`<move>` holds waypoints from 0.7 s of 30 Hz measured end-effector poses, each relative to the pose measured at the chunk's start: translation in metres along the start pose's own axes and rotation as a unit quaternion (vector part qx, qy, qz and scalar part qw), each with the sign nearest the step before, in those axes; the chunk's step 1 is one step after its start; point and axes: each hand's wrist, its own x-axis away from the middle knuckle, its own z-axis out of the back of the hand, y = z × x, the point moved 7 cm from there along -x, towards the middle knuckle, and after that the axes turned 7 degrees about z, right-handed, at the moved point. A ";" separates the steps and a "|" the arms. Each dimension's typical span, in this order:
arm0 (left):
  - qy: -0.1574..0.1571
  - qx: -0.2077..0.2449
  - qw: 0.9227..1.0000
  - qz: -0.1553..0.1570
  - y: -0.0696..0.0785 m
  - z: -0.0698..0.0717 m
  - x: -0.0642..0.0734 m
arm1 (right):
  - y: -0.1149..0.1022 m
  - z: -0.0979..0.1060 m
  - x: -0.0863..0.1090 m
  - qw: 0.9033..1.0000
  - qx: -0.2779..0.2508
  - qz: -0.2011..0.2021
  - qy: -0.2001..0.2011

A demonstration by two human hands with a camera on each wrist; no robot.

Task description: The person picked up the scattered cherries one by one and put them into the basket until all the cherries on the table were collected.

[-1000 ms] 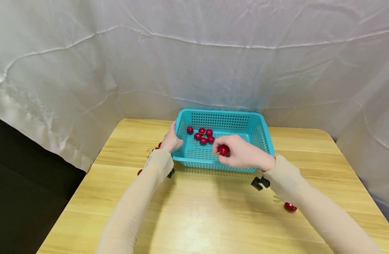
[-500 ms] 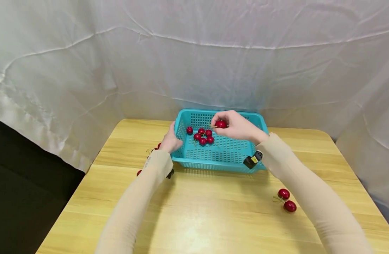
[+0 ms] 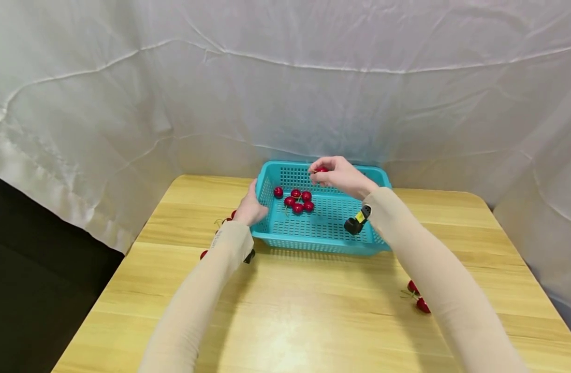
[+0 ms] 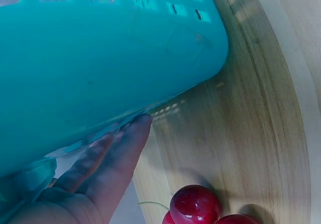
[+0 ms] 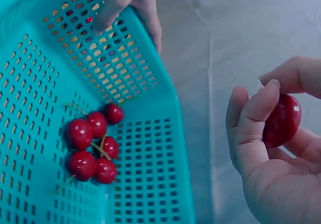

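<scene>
Your left hand (image 3: pixel 251 208) has the blue basket (image 3: pixel 322 245) by its left wall, thumb over the inner side and fingers on the outside, and your right hand (image 3: pixel 340 176) is closed around a single cherry (image 3: pixel 320 169), up over the back part of the basket. So your hands are well apart, each with something in its grip. Progress-wise I'd call it partway: six cherries (image 3: pixel 297 208) lie loosely bunched toward the left end inside, and the one in your fingers isn't down yet. Left over on the tabletop (image 3: pixel 285 316), you've got two more cherries (image 3: pixel 423 305) partly tucked behind your right sleeve (image 3: pixel 434 272), plus a few loose cherries (image 4: pixel 195 204) out past the basket's left side. Can't give you a solid count on that bunch, since your left arm blocks some of it from the head camera and the left wrist one cuts it off at the bottom edge. That left wrist view is handy though, cause it shows your fingers flat along the outer wall, which the head view mostly hides. Your right wrist cam is the one that shows the held cherry big and clear; from above it's just a red bit between your fingers.
</scene>
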 end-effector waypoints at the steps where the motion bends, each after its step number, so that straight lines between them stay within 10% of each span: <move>1: 0.001 0.001 1.000 -0.001 0.000 0.000 0.000 | 0.004 0.000 -0.002 1.000 -0.016 -0.008 0.004; 21: 0.004 0.003 1.000 0.002 0.000 -0.001 0.001 | 0.079 -0.005 -0.028 0.975 -0.159 -0.141 0.066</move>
